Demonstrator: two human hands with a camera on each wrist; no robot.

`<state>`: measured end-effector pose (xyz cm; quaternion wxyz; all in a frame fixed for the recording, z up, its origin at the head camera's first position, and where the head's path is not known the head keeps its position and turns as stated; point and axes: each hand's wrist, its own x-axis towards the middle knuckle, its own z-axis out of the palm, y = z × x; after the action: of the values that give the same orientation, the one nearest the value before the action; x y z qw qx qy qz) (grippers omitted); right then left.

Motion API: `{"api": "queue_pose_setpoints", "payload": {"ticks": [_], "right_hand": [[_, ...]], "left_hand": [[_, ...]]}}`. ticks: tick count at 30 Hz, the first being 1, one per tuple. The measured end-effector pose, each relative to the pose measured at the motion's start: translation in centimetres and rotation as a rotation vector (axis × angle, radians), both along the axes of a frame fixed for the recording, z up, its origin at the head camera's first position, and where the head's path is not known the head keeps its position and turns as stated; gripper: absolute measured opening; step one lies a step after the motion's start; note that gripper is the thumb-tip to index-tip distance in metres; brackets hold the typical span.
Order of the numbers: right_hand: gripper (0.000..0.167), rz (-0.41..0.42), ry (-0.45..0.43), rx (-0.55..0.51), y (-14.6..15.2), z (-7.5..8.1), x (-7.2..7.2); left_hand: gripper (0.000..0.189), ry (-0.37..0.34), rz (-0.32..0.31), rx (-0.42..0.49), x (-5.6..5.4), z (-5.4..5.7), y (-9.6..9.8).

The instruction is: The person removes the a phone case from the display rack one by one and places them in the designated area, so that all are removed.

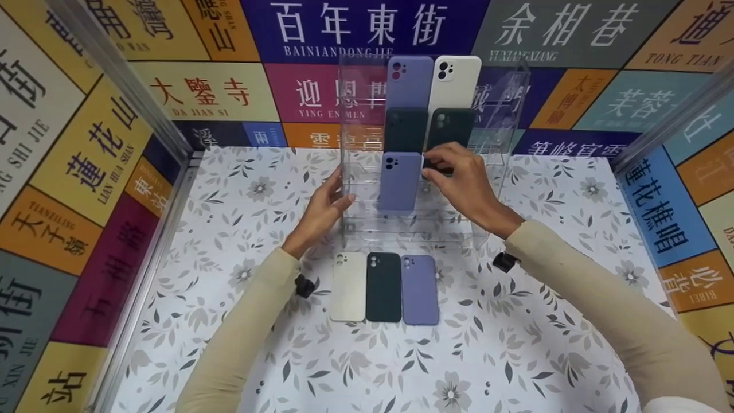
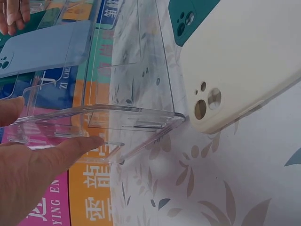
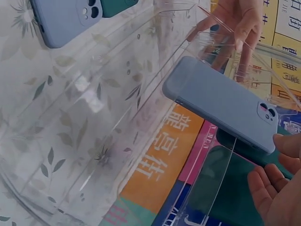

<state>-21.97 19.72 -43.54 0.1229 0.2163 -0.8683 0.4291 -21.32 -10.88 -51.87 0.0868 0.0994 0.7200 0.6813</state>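
A clear stepped display stand [image 1: 367,226] holds phone cases in tiers. In its lowest filled tier stands a lavender phone case [image 1: 398,182]. My right hand [image 1: 461,175] is at that case's upper right edge, thumb and fingers apart; in the right wrist view the thumb tip lies right at the case's corner near the camera holes. My left hand [image 1: 324,209] holds the stand's left side, thumb and forefinger on either side of the clear panel [image 2: 136,109]. Behind are two dark green cases [image 1: 406,129], then a lavender case [image 1: 410,83] and a white case [image 1: 455,80] on top.
In front of the stand, a cream case [image 1: 348,287], a dark green case [image 1: 383,288] and another lavender case [image 1: 420,289] lie side by side on the leaf-patterned tabletop [image 1: 504,355]. Sign-printed walls [image 1: 103,155] enclose the back and sides.
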Motion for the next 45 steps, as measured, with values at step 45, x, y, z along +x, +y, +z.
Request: {"api": "queue_pose_setpoints", "payload": {"ticks": [45], "right_hand": [[0.02, -0.067, 0.175, -0.101, 2.1, 1.0, 1.7]], "left_hand": [[0.075, -0.029, 0.023, -0.047, 0.3, 0.2, 0.4]]}}
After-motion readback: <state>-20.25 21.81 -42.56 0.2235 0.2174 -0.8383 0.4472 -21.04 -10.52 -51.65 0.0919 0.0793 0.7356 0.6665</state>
